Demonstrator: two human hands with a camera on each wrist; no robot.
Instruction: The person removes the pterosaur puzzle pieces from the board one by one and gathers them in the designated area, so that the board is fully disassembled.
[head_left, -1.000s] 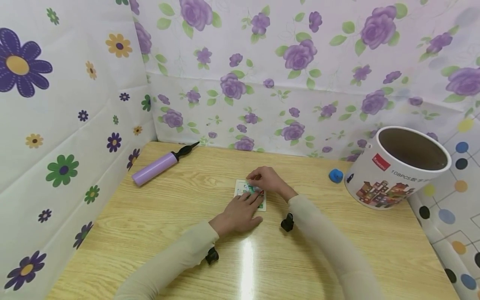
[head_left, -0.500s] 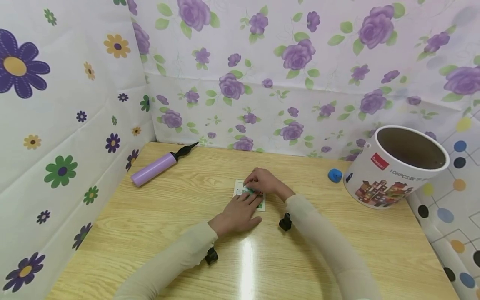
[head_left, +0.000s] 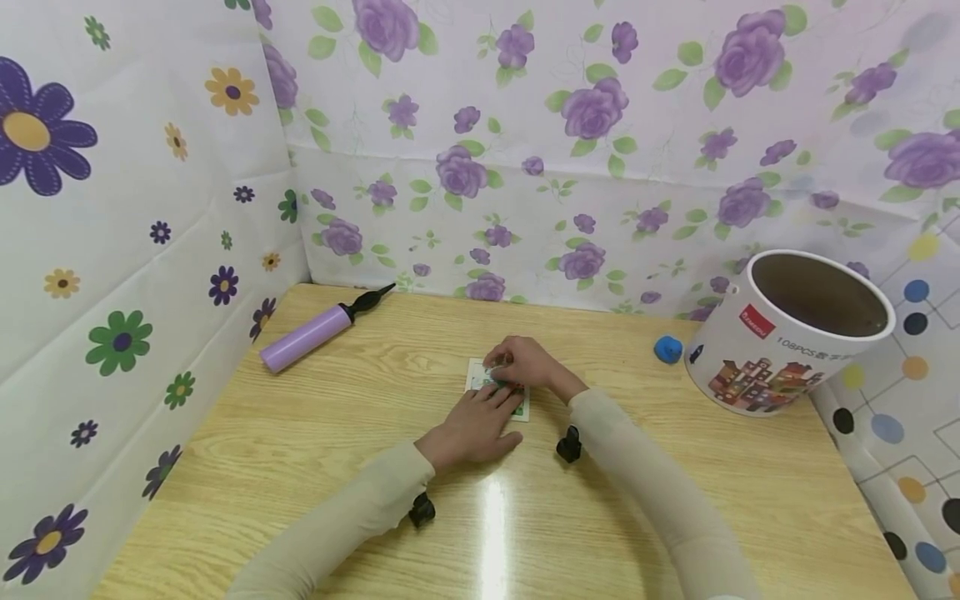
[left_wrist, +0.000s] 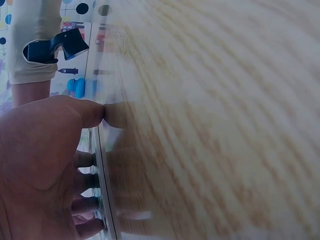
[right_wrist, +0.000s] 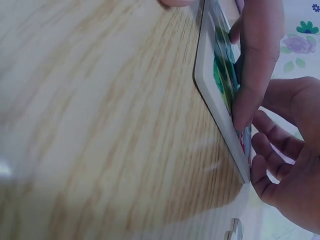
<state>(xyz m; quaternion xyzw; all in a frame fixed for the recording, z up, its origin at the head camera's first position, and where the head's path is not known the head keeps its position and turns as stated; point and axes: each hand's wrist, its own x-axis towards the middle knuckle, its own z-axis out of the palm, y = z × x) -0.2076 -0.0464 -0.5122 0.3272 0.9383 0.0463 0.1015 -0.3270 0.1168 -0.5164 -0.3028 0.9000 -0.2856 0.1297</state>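
Note:
A small square board (head_left: 475, 377) with a pale rim and a green, coloured picture lies flat at mid-table. Across its near part rests my left hand (head_left: 480, 423), palm down, fingers extended, with the thumb out over the wood. My right hand (head_left: 522, 363) sits over the board's far right part, fingers curled and tips drawn together. Something dark teal shows by those fingertips, but whether they pinch it is hidden. The right wrist view has a left finger (right_wrist: 252, 85) pressed on the picture and the curled right fingers (right_wrist: 275, 162) beside the board's edge.
A purple hand pump (head_left: 311, 336) with a black nozzle lies at the back left. At the right stand a small blue toy (head_left: 667, 350) and a large white printed bucket (head_left: 780, 354). Flowered cloth (head_left: 450, 225) walls the table's back.
My right hand has shifted slightly left and nearer over the board, its fingertips moving in from the far edge. My left hand stays in place on the board.

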